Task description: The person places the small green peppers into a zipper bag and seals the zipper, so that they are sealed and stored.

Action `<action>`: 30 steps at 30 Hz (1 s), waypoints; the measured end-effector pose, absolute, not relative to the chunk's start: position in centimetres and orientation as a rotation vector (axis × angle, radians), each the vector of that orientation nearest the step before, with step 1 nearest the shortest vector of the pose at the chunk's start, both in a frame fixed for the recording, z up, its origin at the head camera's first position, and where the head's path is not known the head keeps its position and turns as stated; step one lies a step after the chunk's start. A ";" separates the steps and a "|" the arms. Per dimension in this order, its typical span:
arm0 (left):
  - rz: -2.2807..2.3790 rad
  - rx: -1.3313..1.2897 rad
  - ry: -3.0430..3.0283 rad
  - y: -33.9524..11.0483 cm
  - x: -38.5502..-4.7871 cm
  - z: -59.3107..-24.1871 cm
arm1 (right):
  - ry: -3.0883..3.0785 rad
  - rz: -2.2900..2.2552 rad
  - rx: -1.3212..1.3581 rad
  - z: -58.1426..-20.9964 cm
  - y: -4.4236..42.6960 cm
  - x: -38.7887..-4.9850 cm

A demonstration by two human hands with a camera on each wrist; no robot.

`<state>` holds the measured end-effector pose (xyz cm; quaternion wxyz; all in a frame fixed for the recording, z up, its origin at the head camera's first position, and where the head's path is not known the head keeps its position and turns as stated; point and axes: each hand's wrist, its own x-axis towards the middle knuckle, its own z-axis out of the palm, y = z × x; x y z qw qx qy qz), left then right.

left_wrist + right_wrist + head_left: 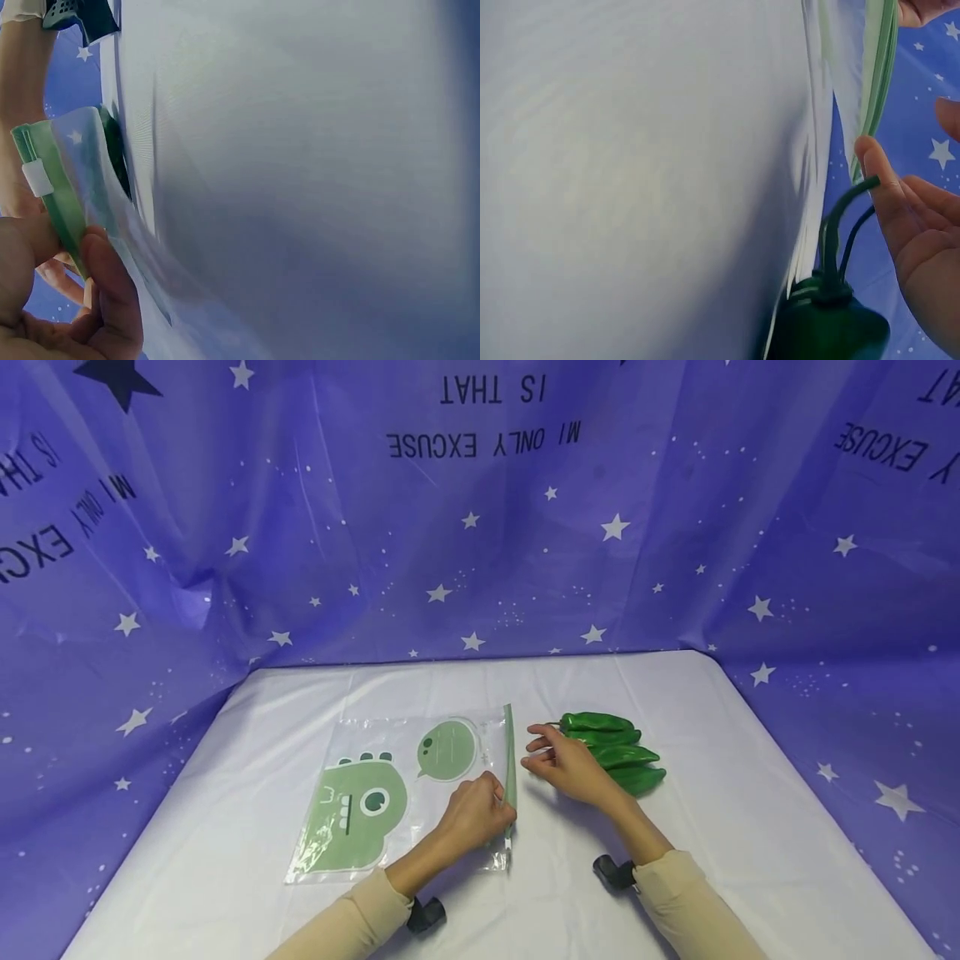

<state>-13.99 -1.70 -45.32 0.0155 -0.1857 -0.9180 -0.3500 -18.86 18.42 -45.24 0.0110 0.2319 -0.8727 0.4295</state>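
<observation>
A clear zip bag with a green cartoon monster print lies on the table, its green zip edge facing right. My left hand pinches that edge near its lower end between thumb and fingers. In the left wrist view, a white slider sits on the green strip just beyond the fingertips. To the right, several green peppers lie side by side with stems toward the bag. My right hand hovers between the bag and the peppers, fingers loosely bent and holding nothing; it partly covers the peppers.
A white cloth covers the table. Behind and at both sides hangs a purple curtain with stars and lettering. Black devices are strapped at the left wrist and the right wrist.
</observation>
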 end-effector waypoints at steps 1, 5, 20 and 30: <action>-1.090 -0.573 -2.857 -1.7 -14.0 -45.4 | -2.729 1.352 0.725 -45.3 18.3 -19.0; -1.104 -0.566 -2.846 -1.7 -14.1 -45.4 | -2.764 1.366 0.723 -45.3 17.9 -19.5; -1.165 -0.588 -2.767 -1.7 -14.3 -45.9 | -2.865 1.249 0.738 -46.3 17.0 -20.6; -1.202 -0.567 -2.700 -1.8 -14.8 -45.4 | -2.853 1.181 0.824 -47.1 16.8 -21.3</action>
